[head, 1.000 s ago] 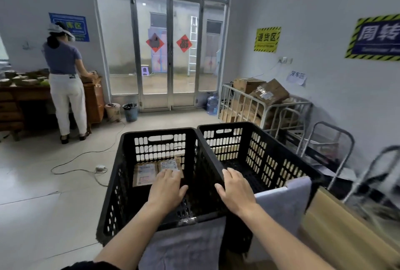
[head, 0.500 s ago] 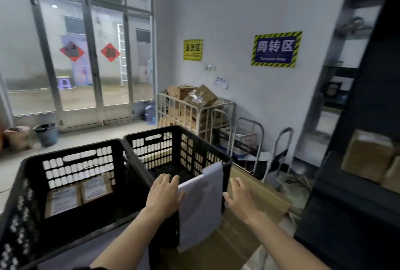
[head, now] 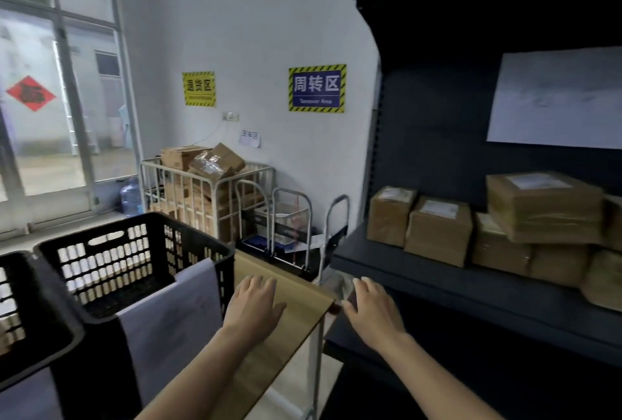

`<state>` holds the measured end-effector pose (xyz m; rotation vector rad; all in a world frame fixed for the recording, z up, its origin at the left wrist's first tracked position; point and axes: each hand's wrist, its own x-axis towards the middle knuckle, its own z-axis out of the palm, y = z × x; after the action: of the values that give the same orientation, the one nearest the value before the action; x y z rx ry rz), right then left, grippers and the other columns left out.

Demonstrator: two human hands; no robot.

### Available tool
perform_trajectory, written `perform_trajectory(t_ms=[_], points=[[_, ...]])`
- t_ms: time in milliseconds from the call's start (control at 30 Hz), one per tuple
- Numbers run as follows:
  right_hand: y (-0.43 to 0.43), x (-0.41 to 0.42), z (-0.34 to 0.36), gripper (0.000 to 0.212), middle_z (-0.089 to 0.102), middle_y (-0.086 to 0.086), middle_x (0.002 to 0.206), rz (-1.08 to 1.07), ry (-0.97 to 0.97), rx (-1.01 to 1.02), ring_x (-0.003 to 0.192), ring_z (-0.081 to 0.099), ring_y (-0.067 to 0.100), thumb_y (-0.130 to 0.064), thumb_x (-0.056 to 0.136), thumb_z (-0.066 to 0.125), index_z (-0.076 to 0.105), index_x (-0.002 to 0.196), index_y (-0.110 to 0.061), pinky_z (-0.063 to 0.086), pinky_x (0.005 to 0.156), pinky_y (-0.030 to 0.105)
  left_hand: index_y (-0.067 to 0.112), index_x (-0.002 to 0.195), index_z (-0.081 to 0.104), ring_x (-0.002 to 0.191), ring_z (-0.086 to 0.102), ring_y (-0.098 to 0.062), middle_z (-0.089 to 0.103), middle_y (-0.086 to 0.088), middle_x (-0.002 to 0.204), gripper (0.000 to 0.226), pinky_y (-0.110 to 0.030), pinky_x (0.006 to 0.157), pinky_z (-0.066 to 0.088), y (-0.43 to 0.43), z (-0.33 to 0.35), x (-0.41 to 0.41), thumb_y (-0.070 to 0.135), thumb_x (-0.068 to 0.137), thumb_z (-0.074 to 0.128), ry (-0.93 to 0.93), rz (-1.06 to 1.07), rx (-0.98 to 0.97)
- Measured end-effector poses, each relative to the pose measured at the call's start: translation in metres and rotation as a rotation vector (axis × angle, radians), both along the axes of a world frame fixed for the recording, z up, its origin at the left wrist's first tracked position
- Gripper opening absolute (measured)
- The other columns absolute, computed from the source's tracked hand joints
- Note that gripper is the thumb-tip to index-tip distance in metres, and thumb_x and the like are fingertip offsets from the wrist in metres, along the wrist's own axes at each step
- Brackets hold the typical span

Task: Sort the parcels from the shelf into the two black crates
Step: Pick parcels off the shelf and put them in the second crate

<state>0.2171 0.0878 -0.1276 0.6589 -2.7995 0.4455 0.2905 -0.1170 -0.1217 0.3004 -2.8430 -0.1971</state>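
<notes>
Parcels [head: 437, 229] mostly sit stacked on the shelf [head: 420, 281], so plenty left to sort. Black crate [head: 111, 261] left of the shelf looks empty. Left hand [head: 254, 305] and right hand [head: 373, 310]: grip slack, fingers spread, holding nothing.

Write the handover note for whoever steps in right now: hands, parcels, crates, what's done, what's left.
Left hand: open, holds nothing, over the wooden table.
Right hand: open, holds nothing, just past the table's corner, toward the shelf.
Parcels: brown boxes stacked on the shelf, none in hand.
Nearer crate: no parcel shows on the part of its floor in view.
Second crate: mostly out of frame, contents unclear.
Done: nothing that can be confirmed from here.
Left: take the parcels off the shelf and sort them into the two crates.
</notes>
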Motion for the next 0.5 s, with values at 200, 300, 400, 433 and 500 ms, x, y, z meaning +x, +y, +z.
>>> perform_trajectory(t_ms=[200, 300, 400, 433, 500], points=[[0.081, -0.006, 0.007, 0.056, 0.030, 0.004, 0.149, -0.028, -0.015, -0.039, 0.138, 0.026, 0.020, -0.041, 0.097, 0.037, 0.026, 0.144, -0.013, 0.027, 0.111, 0.032, 0.018, 0.136, 0.037, 0.134, 0.031, -0.024, 0.041, -0.006, 0.140, 0.051, -0.033, 0.110, 0.027, 0.083, 0.005, -0.029, 0.044, 0.092, 0.044, 0.022, -0.080, 0.006], [0.117, -0.011, 0.013, 0.056, 0.028, 0.004, 0.150, -0.055, -0.007, -0.057, 0.138, 0.025, 0.019, -0.041, 0.097, 0.036, 0.024, 0.144, -0.013, 0.027, 0.111, 0.031, 0.017, 0.136, 0.038, 0.134, 0.030, -0.024, 0.042, -0.005, 0.138, 0.049, -0.032, 0.109, 0.026, 0.118, 0.011, -0.045, 0.042, 0.093, 0.043, 0.038, -0.123, -0.016], [0.149, -0.018, 0.020, 0.056, 0.029, 0.003, 0.149, -0.105, -0.003, -0.071, 0.138, 0.026, 0.019, -0.041, 0.097, 0.036, 0.025, 0.144, -0.013, 0.027, 0.110, 0.031, 0.017, 0.136, 0.036, 0.134, 0.029, -0.024, 0.041, -0.005, 0.138, 0.049, -0.033, 0.109, 0.027, 0.146, 0.017, -0.060, 0.041, 0.094, 0.042, 0.029, -0.164, -0.024], [0.158, -0.020, 0.022, 0.056, 0.030, 0.003, 0.149, -0.120, -0.002, -0.074, 0.137, 0.027, 0.019, -0.041, 0.097, 0.036, 0.025, 0.144, -0.012, 0.028, 0.110, 0.031, 0.017, 0.135, 0.037, 0.134, 0.029, -0.025, 0.041, -0.006, 0.138, 0.048, -0.033, 0.109, 0.027, 0.153, 0.019, -0.065, 0.041, 0.094, 0.042, 0.029, -0.174, -0.026], [0.174, -0.025, 0.025, 0.055, 0.033, 0.004, 0.147, -0.148, 0.007, -0.076, 0.135, 0.030, 0.020, -0.041, 0.097, 0.037, 0.027, 0.142, -0.012, 0.029, 0.108, 0.030, 0.016, 0.132, 0.040, 0.134, 0.030, -0.025, 0.042, -0.007, 0.137, 0.045, -0.034, 0.109, 0.028, 0.165, 0.020, -0.075, 0.040, 0.094, 0.042, 0.028, -0.189, -0.014]])
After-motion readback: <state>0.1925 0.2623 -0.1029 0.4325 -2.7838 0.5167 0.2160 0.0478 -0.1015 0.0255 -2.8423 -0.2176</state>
